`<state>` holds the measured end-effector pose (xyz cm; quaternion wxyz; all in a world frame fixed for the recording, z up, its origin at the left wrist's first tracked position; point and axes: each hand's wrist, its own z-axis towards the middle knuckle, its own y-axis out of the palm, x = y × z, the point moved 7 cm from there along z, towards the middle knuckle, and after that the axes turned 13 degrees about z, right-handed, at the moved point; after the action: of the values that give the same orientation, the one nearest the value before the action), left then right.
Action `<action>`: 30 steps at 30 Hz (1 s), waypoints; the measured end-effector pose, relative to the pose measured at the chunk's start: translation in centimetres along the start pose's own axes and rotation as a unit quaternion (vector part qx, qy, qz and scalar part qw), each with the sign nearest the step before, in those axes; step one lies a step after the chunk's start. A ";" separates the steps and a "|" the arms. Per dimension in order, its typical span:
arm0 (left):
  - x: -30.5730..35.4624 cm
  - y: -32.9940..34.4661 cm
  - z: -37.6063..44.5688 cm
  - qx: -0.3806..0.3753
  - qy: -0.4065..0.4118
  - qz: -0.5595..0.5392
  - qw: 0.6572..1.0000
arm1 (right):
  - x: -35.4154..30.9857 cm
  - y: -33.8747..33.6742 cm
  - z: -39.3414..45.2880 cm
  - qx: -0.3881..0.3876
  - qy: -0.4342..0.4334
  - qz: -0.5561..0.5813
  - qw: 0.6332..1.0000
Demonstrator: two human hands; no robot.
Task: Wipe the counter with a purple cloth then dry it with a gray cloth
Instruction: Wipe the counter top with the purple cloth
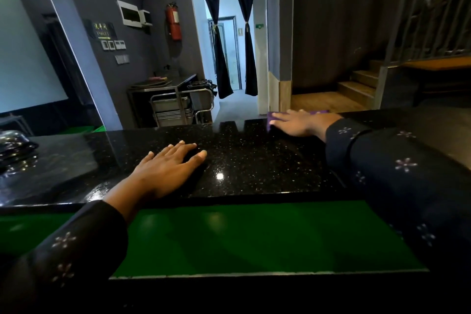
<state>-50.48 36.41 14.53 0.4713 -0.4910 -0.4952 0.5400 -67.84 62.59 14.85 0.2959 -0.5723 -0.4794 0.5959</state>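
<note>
In the head view, the right hand (298, 123) lies flat, palm down, on the purple cloth (270, 120), pressing it against the black speckled counter (254, 160) at the counter's far edge. The fingers are stretched out and together, not curled around the fabric, so this is a flat press, not a clenched grasp. Purple shows just past the fingertips on their left and as a thin strip beyond the back of the hand; the rest of the cloth is hidden beneath the palm.

The left hand (165, 168) rests open on the same counter, nearer the body and well apart to the left of the cloth hand. Its fingers are spread, the palm is down on the glossy stone, and it grasps nothing.

Both forearms wear dark sleeves (397, 168) with small pale flower marks. Just below the left wrist, past the counter's near edge, a green surface (254, 237) sits lower than the stone top. Far to the left of the open hand a shiny dark object (15, 145) lies on the counter; what it is I cannot tell.

Beyond the cloth hand, across the counter, a doorway hung with dark curtains (221, 33) opens, with a red fire extinguisher (173, 20) on the wall to its left and a metal trolley (175, 104) below that. Wooden steps (356, 86) rise behind the right hand.
</note>
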 end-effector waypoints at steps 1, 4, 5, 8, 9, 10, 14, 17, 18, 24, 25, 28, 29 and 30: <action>0.0 0.0 0.0 -0.001 -0.001 0.001 1.000 | 0.9 -0.4 -0.2 0.003 0.016 -0.003 1.000; 0.2 -0.1 -0.1 0.003 -0.002 0.002 1.000 | 0.8 -0.2 -1.6 0.002 0.033 -0.007 0.999; 0.2 -0.2 -0.2 0.006 -0.003 0.002 1.000 | 0.2 0.1 -2.1 -0.008 0.025 -0.009 1.000; 0.3 -0.3 -0.3 0.005 -0.005 -0.003 1.000 | -2.2 1.7 -5.7 -0.029 -0.027 -0.034 0.999; 0.4 -0.4 -0.3 0.004 -0.005 -0.002 1.000 | -2.9 2.2 -7.4 -0.032 -0.049 -0.040 0.997; 0.4 -0.5 -0.4 0.004 -0.005 -0.001 1.000 | -3.6 2.8 -9.3 -0.037 -0.074 -0.047 0.995; 0.6 -0.6 -0.9 0.003 -0.007 0.002 1.000 | -4.7 4.4 -17.8 -0.038 -0.149 -0.054 0.987; 0.7 -0.5 -1.0 0.006 -0.007 0.007 1.000 | -3.7 4.1 -20.3 -0.029 -0.138 -0.055 0.988; 0.8 -0.5 -1.0 0.005 -0.007 0.009 1.000 | -3.6 4.0 -20.0 -0.035 -0.129 -0.051 0.990; 0.8 -0.6 -0.5 -0.002 -0.008 0.006 1.000 | -4.0 3.0 -11.9 -0.032 -0.040 -0.021 0.998; 0.7 -0.6 -0.6 -0.003 -0.007 0.006 1.000 | -4.5 3.0 -11.1 -0.029 -0.025 -0.015 0.999; 0.6 -0.5 -0.8 -0.006 -0.012 0.004 1.000 | -6.7 3.7 -11.2 -0.026 -0.009 -0.011 1.000; 0.6 -0.5 -0.7 -0.007 -0.013 0.003 1.000 | -7.6 4.2 -12.0 -0.032 -0.025 -0.012 0.999; 0.6 -0.6 -0.7 -0.007 -0.014 0.003 1.000 | -8.4 4.7 -13.1 -0.042 -0.049 -0.013 0.998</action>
<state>-49.83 37.11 15.09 0.4590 -0.4883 -0.5044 0.5445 -52.81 56.40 15.41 0.2557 -0.5482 -0.5248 0.5989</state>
